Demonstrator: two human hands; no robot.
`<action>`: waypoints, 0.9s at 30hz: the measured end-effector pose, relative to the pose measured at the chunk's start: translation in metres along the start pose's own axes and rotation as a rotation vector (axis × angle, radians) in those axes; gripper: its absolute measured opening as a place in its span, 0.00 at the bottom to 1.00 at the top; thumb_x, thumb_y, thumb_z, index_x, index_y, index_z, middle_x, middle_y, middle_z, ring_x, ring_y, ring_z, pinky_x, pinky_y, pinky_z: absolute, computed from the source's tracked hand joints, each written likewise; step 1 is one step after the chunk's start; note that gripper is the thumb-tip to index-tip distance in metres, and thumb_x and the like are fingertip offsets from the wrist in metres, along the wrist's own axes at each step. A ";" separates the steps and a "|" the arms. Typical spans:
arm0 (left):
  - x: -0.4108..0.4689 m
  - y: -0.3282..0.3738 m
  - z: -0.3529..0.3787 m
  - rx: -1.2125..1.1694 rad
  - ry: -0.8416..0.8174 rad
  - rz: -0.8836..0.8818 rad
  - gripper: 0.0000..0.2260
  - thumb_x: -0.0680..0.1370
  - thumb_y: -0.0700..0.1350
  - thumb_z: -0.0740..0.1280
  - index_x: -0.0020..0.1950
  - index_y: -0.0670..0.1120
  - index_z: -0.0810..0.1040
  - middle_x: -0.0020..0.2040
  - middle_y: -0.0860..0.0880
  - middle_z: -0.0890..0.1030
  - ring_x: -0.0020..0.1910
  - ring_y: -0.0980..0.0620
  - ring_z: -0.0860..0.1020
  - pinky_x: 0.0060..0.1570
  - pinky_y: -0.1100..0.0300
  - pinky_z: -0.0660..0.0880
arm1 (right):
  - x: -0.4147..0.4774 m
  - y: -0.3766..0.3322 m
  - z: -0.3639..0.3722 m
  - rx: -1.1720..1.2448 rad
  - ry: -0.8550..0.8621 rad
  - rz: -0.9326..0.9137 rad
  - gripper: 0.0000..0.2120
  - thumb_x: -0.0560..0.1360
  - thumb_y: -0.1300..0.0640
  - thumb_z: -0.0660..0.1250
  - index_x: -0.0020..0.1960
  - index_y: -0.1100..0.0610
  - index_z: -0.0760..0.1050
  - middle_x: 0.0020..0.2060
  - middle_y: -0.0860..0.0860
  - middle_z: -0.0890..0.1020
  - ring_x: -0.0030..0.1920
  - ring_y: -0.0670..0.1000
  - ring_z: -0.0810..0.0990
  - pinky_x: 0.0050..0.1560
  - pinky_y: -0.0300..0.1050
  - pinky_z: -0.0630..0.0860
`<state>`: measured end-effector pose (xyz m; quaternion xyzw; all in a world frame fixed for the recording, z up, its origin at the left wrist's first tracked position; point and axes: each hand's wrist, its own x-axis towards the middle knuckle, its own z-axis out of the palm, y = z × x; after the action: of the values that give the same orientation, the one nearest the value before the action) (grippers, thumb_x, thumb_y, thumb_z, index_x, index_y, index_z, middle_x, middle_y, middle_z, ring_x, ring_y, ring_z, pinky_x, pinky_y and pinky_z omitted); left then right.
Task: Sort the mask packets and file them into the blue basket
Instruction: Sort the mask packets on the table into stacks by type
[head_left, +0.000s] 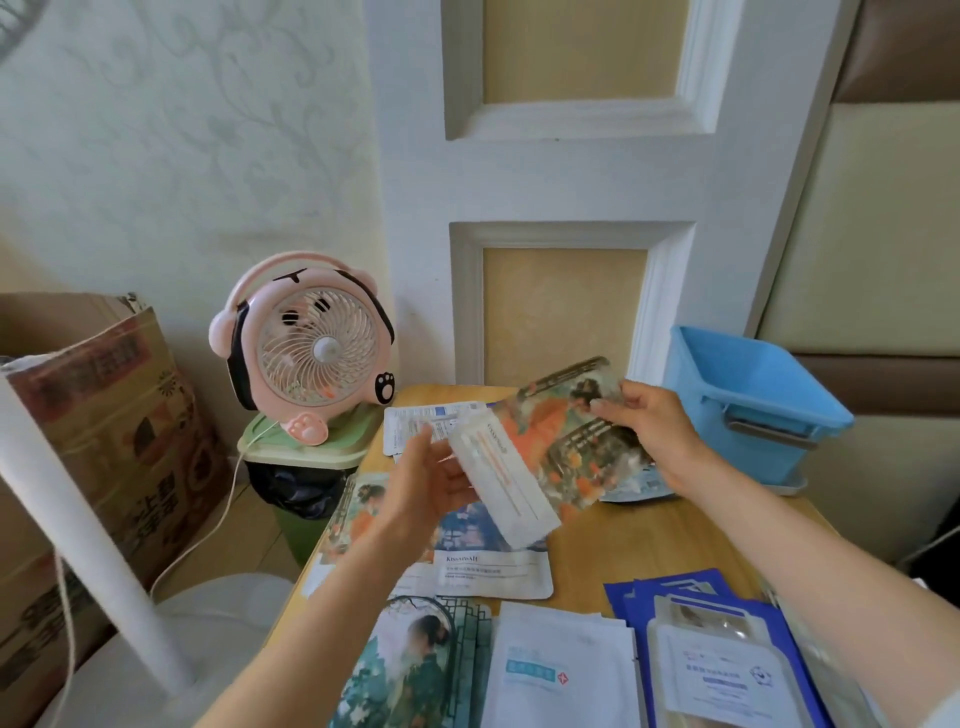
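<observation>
I hold two mask packets up over the wooden table (649, 545). My left hand (426, 483) grips a white packet (501, 483) with an orange stripe. My right hand (649, 421) grips an illustrated orange and green packet (566, 441) by its far right edge; the white packet overlaps its left side. The blue basket (748, 395) stands at the table's far right, just beyond my right hand, and looks empty. More mask packets lie flat on the table: a white and blue one (483, 566), a teal illustrated one (415, 670), a plain white one (561, 670) and dark blue ones (696, 587).
A pink desk fan (306, 348) sits on a green lidded bin (306, 447) left of the table. A cardboard box (104, 431) stands at the far left beside a white pole (88, 551). A white panelled door (571, 171) rises behind the table.
</observation>
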<state>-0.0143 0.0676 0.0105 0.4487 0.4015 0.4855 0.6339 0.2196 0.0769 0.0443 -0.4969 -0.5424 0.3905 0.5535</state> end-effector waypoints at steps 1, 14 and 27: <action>-0.003 0.007 0.000 -0.034 -0.058 -0.038 0.28 0.81 0.59 0.46 0.47 0.42 0.79 0.36 0.45 0.83 0.34 0.50 0.82 0.33 0.59 0.77 | -0.001 -0.001 0.003 -0.030 -0.053 0.024 0.02 0.72 0.63 0.70 0.41 0.57 0.79 0.34 0.48 0.84 0.36 0.45 0.82 0.36 0.35 0.77; -0.009 0.006 -0.082 0.505 0.391 0.069 0.03 0.73 0.37 0.70 0.45 0.41 0.78 0.36 0.46 0.81 0.33 0.50 0.79 0.32 0.63 0.75 | 0.035 0.054 0.035 -0.748 0.015 -0.075 0.11 0.76 0.62 0.61 0.49 0.49 0.78 0.53 0.50 0.81 0.52 0.51 0.79 0.51 0.48 0.76; -0.001 -0.031 -0.117 1.140 0.558 0.030 0.39 0.69 0.57 0.73 0.72 0.42 0.60 0.65 0.42 0.70 0.63 0.42 0.68 0.59 0.51 0.68 | 0.050 0.102 0.056 -1.230 -0.462 -0.228 0.17 0.80 0.53 0.55 0.65 0.43 0.73 0.76 0.45 0.56 0.74 0.51 0.54 0.74 0.51 0.52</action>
<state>-0.1168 0.0836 -0.0512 0.5781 0.7407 0.3028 0.1599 0.1803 0.1533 -0.0492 -0.5652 -0.8202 0.0456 0.0765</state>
